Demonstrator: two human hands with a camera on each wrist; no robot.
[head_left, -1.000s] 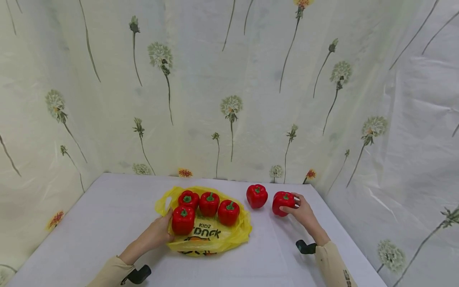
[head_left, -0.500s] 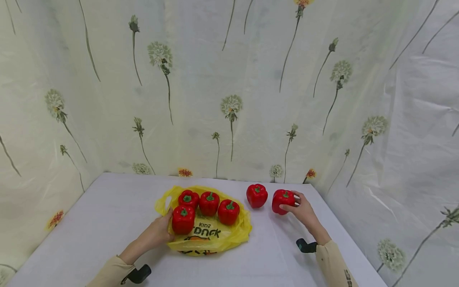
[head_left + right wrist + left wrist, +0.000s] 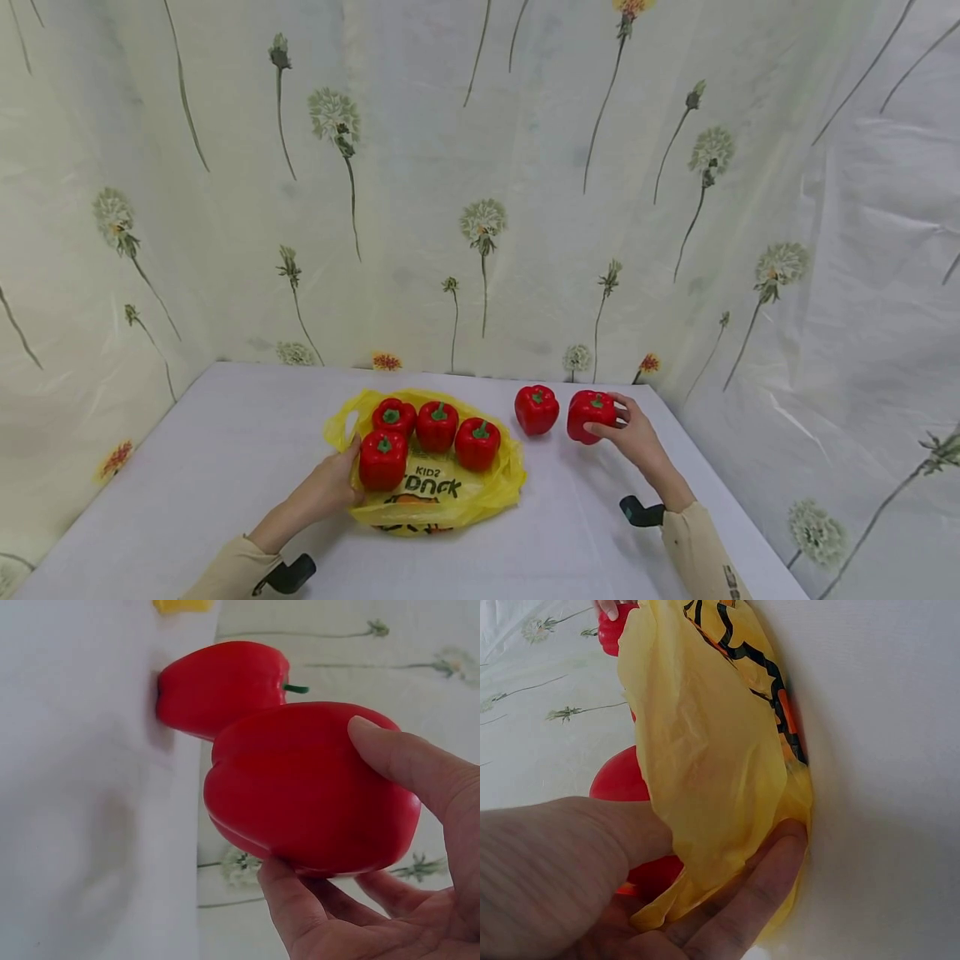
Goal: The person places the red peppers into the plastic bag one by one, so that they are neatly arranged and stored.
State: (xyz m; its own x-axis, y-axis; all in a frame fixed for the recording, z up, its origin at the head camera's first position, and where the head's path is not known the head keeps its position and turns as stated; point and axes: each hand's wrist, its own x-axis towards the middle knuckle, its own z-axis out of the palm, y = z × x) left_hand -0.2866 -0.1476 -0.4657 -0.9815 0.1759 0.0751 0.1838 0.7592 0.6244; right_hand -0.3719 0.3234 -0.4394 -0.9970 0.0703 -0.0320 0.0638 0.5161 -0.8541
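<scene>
My right hand (image 3: 634, 433) grips a red bell pepper (image 3: 587, 418) with a green stem. In the right wrist view the thumb lies on one side of this bell pepper (image 3: 311, 787) and the fingers on the other; it is raised off the table. My left hand (image 3: 330, 485) holds the left edge of a yellow plastic bag (image 3: 486, 497) with black print. The left wrist view shows the thumb inside the bag (image 3: 712, 742) and fingers outside it. Several red bell peppers lie on the bag, one front-left pepper (image 3: 383, 461) right beside the left thumb.
Another red bell pepper (image 3: 537, 409) stands on the table between the bag and my right hand. The white-covered table (image 3: 240, 450) ends at the back against a curtain (image 3: 405, 208) printed with dandelions, which also closes off both sides.
My right hand has lifted its bell pepper slightly upward from the table. The left hand, the bag and the other peppers have stayed in place.
</scene>
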